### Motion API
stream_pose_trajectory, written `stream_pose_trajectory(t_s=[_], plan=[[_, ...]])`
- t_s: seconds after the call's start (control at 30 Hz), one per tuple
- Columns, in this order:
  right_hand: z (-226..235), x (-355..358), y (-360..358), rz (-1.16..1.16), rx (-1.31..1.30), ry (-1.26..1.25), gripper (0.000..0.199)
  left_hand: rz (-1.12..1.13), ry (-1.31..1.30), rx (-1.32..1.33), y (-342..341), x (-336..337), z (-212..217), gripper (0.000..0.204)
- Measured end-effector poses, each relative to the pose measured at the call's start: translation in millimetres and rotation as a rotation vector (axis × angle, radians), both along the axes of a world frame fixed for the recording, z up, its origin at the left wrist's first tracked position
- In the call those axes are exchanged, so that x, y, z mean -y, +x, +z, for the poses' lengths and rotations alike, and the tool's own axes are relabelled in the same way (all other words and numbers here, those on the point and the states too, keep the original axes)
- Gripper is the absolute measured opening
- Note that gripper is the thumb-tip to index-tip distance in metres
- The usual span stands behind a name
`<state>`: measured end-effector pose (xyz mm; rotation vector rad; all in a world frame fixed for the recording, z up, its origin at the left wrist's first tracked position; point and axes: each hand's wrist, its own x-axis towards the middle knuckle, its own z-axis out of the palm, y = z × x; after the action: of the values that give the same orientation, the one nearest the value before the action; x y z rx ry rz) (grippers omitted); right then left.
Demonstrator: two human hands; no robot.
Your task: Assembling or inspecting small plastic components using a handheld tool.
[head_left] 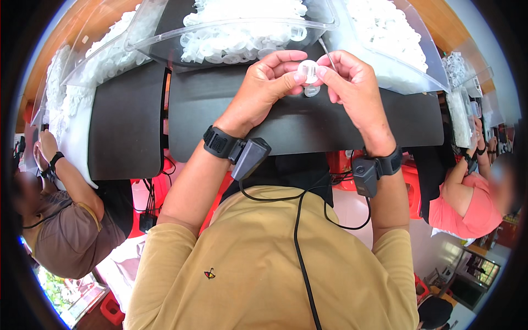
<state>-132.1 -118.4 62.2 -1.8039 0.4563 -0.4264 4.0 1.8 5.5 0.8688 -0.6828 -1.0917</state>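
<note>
Above the dark table, my left hand (270,80) pinches a small round white translucent plastic cap (307,72) between thumb and fingers. The thumb of my right hand (352,82) touches or nearly touches the cap's right side. Between the fingers of my right hand a thin metal rod-like tool (326,50) slants up and to the left; its lower end is hidden. Just below the held cap shows a second clear round piece (312,91); whether it rests on the table or hangs from the fingers I cannot tell.
A clear plastic bin (231,30) heaped with white plastic parts stands right beyond my hands. Further bins of white parts stand left (110,41) and right (385,38). The dark table (220,121) has a gap on its left. Persons sit at either side. Cables hang from my wrist devices.
</note>
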Motion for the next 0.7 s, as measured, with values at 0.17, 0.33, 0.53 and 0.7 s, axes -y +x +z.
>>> stream_pose_trajectory(t_s=[0.17, 0.33, 0.53, 0.7], plan=[[-31, -13, 6, -0.197, 0.215, 0.244, 0.012, 0.076, -0.008, -0.005, -6, 4, -7, 0.036], [-23, -14, 5, -0.188, 0.146, 0.129, 0.013, 0.097, -0.022, -0.085, -4, 1, -5, 0.040], [-6, -20, -18, -0.189, 0.008, -0.666, 0.017, 0.081, -0.047, -0.156, -1, -1, -4, 0.042], [-5, -31, -25, -0.219, -0.035, -0.933, 0.024, 0.059, -0.058, -0.165, -1, -1, -3, 0.038]])
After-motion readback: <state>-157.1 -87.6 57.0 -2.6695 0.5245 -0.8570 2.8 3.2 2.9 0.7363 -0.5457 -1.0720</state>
